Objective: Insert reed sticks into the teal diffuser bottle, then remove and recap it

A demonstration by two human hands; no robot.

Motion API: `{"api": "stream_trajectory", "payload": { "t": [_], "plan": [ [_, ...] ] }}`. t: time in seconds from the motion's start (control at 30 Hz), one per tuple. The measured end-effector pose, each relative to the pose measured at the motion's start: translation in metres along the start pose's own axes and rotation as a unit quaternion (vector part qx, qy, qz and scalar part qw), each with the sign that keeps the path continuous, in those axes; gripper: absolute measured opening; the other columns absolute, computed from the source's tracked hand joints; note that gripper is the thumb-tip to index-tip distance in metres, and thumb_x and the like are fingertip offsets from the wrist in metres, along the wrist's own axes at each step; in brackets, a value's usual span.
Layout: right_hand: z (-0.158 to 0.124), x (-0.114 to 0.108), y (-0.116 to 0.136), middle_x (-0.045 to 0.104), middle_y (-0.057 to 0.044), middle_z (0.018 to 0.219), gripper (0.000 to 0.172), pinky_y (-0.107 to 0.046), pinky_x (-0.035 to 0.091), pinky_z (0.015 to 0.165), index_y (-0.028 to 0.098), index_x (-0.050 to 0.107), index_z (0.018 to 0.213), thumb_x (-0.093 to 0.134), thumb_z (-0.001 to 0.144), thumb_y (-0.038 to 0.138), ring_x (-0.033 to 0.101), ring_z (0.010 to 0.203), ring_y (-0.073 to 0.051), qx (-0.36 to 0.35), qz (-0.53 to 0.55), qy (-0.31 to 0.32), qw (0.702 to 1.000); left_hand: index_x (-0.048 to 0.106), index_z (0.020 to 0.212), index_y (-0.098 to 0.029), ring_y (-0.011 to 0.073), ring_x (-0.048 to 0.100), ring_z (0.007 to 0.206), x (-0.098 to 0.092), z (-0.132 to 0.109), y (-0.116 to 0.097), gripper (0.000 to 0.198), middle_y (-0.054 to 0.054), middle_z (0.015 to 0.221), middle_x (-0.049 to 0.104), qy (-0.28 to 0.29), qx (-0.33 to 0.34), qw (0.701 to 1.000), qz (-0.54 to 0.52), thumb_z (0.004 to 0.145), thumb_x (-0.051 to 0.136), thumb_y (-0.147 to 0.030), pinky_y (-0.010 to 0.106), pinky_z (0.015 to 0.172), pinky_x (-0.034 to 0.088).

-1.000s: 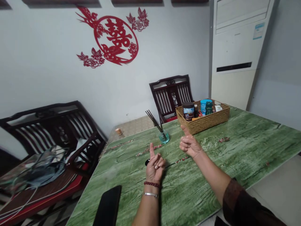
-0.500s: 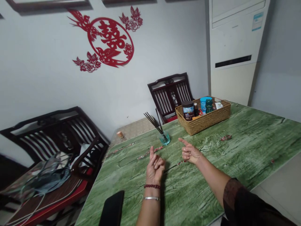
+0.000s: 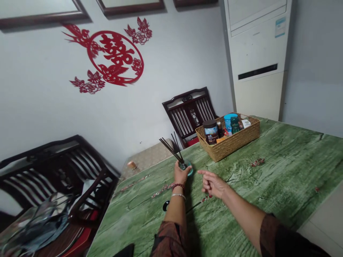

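At the middle of the green wood-patterned table, my left hand [image 3: 182, 174] has its thumb and fingers around the near side of a reed diffuser [image 3: 190, 170]. The diffuser is a small teal glass vessel standing on the table, with several dark sticks leaning out to the left; part of the glass is hidden by the hand. To its right my right hand [image 3: 213, 183] hovers over the table, empty, index finger stretched towards the diffuser and the other fingers loosely curled. A small black round object [image 3: 166, 205] lies beside my left forearm, partly covered by it.
A woven basket [image 3: 227, 148] with jars, a blue tin and a green bottle stands behind my right hand. A black phone [image 3: 127, 251] shows at the bottom edge. Dark wooden chairs [image 3: 191, 114] stand by the wall; the left one holds bags and cloth.
My left hand has moved forward from pointing above the table and closed around the diffuser. My right hand still points, slightly lower in view. The black round object has come into sight.
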State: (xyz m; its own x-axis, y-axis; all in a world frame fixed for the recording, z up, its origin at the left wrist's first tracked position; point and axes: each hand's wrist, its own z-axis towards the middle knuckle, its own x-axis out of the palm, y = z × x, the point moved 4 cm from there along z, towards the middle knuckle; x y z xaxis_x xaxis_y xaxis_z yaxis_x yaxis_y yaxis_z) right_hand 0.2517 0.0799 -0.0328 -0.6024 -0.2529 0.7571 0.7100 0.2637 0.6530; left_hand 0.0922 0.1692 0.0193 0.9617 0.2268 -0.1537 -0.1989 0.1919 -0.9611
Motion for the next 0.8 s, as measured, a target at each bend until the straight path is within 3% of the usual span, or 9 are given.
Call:
{"api": "stream_trajectory", "payload": {
  "t": [0.13,0.23,0.33,0.43,0.53,0.67,0.73,0.8],
  "plan": [
    [0.004,-0.003,0.012,0.048,0.009,0.060,0.044,-0.026,0.040,0.057,0.021,0.061,0.105,0.074,0.070,0.043,0.041,0.049,-0.009,-0.098,-0.109,-0.083,0.986,0.058,0.113,-0.020,0.0231,0.065,0.093,-0.009,-0.031,-0.005,0.070,0.004,0.096,0.066,0.020,0.012,0.999,0.022,0.049,0.087,-0.022,0.044,0.094,0.047],
    [-0.003,0.010,0.030,0.059,0.004,0.071,0.039,-0.028,0.044,0.066,0.020,0.062,0.105,0.069,0.073,0.040,0.054,0.063,-0.012,-0.205,-0.278,-0.120,0.931,0.059,0.110,-0.019,0.0238,0.065,0.091,-0.016,-0.066,-0.008,0.070,0.005,0.096,0.067,0.040,0.012,0.999,0.023,0.047,0.088,-0.023,0.045,0.094,0.046],
    [-0.015,0.039,0.040,0.069,-0.005,0.104,0.045,-0.035,0.047,0.090,0.020,0.059,0.121,0.065,0.078,0.035,0.064,0.098,-0.019,-0.263,-0.394,-0.068,0.878,0.060,0.110,-0.018,0.0258,0.065,0.095,-0.019,-0.102,-0.011,0.071,0.007,0.101,0.068,0.067,0.012,0.998,0.009,0.045,0.089,-0.023,0.044,0.094,0.047],
    [-0.024,0.066,0.042,0.068,-0.009,0.119,0.058,-0.039,0.045,0.099,0.020,0.050,0.133,0.067,0.079,0.033,0.062,0.113,-0.022,-0.235,-0.441,-0.006,0.866,0.061,0.115,-0.018,0.0283,0.064,0.104,-0.015,-0.131,-0.014,0.074,0.010,0.111,0.068,0.113,0.021,0.993,-0.020,0.047,0.088,-0.023,0.043,0.096,0.046],
    [-0.028,0.082,0.041,0.071,-0.006,0.111,0.060,-0.036,0.049,0.092,0.020,0.049,0.134,0.067,0.078,0.028,0.066,0.103,-0.020,-0.176,-0.470,0.037,0.864,0.058,0.123,-0.017,0.0318,0.059,0.117,-0.008,-0.149,-0.020,0.078,0.013,0.121,0.066,0.168,0.050,0.983,-0.048,0.051,0.088,-0.026,0.043,0.102,0.044],
    [-0.029,0.088,0.038,0.069,0.000,0.085,0.030,-0.029,0.049,0.079,0.018,0.063,0.108,0.062,0.080,0.028,0.064,0.081,-0.015,-0.168,-0.505,0.046,0.846,0.050,0.134,-0.016,0.0338,0.055,0.125,-0.003,-0.158,-0.019,0.086,0.015,0.131,0.062,0.185,0.075,0.979,-0.037,0.058,0.087,-0.034,0.045,0.107,0.040],
    [-0.027,0.090,0.035,0.063,0.003,0.072,0.019,-0.026,0.049,0.071,0.019,0.063,0.095,0.058,0.084,0.033,0.060,0.070,-0.013,-0.174,-0.480,0.041,0.859,0.048,0.136,-0.016,0.0344,0.054,0.127,-0.002,-0.159,-0.017,0.088,0.016,0.135,0.059,0.185,0.086,0.979,-0.023,0.060,0.086,-0.039,0.047,0.108,0.040],
    [-0.025,0.096,0.037,0.056,0.005,0.064,0.022,-0.025,0.049,0.064,0.020,0.058,0.090,0.056,0.087,0.042,0.056,0.060,-0.011,-0.194,-0.413,0.023,0.889,0.046,0.138,-0.016,0.0342,0.052,0.129,-0.003,-0.159,-0.016,0.089,0.017,0.138,0.057,0.181,0.104,0.978,-0.004,0.062,0.085,-0.042,0.047,0.110,0.039]
  ]
}}
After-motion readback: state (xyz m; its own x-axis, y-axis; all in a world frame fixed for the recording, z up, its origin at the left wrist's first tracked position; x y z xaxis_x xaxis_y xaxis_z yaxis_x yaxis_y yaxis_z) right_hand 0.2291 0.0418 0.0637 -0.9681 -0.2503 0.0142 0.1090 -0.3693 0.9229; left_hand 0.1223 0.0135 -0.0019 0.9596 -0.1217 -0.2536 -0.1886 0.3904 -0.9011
